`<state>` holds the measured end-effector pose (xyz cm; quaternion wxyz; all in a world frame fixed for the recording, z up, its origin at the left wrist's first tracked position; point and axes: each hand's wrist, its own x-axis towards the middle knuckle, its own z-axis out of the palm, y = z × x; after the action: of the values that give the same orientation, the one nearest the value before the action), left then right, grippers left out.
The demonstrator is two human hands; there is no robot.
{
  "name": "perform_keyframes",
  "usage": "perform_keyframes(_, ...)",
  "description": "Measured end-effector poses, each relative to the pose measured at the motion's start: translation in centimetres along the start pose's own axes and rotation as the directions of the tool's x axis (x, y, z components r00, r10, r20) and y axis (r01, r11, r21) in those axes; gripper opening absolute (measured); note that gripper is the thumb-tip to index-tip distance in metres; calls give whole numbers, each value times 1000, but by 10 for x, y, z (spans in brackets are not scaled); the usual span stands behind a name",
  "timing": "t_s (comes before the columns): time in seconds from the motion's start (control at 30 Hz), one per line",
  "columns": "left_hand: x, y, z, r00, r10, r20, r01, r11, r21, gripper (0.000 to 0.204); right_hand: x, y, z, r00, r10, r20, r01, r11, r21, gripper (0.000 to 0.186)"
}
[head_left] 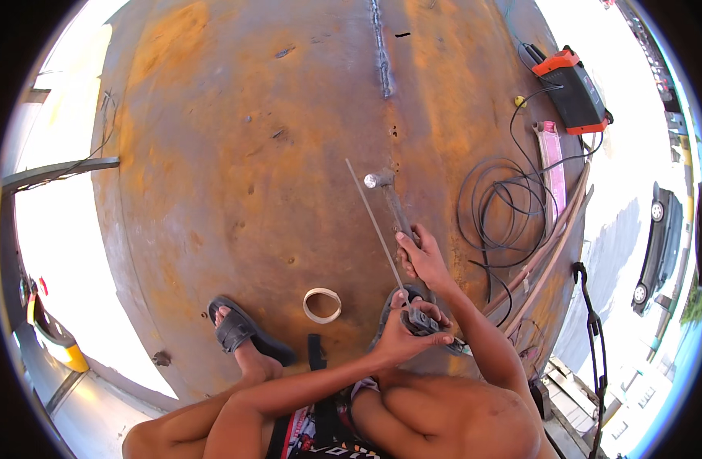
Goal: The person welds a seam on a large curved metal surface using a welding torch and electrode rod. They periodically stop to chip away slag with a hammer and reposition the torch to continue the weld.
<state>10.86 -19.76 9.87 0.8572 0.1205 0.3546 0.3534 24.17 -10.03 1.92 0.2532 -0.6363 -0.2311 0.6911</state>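
The hammer [395,205] is in the right hand [424,256], farther out than the pale ring [321,305] and off to its right. The fingers of the right hand curl snugly around the handle, and the shiny end of the head points left. I cannot tell if the hammer touches the big rusty plate [206,176] under it. The left hand [401,340] is to the right of the ring and a bit nearer the body. Its fingers are bent around a dark rod holder [423,323], but I cannot see all the fingertips. A thin gray rod [375,222] sticks out of the holder, tilts up to the left, and ends well past the ring, just beside the hammer. The ring lies flat on the plate. A short black strip [316,352] lies near the ring, on the side toward the body. One foot in a black sandal [244,336] is to the left of the ring, and the other sandal is to its right, partly hidden by the left hand. Far to the right of the ring are a loopy black cable [485,222], a long pink box [550,164] and an orange and black machine [576,92]. A bumpy silver seam [381,57] runs along the plate, far beyond the ring.
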Motion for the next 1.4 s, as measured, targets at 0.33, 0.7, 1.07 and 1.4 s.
perform_keyframes(0.33,5,15,-5,994,101,34,-105,983,151,22,59,-72,-35,826,-530,-193,336,737,-587,42)
perform_keyframes(0.7,7,34,-19,964,251,88,-258,803,537,22,73,-166,-25,539,-837,-93,555,435,-709,33)
perform_keyframes(1.07,13,42,-26,969,238,70,-247,903,352,25,72,-172,-28,603,-797,38,460,308,-833,33)
perform_keyframes(1.4,21,47,-24,923,368,112,-384,901,204,83,99,-119,-65,712,-694,107,325,191,-926,32)
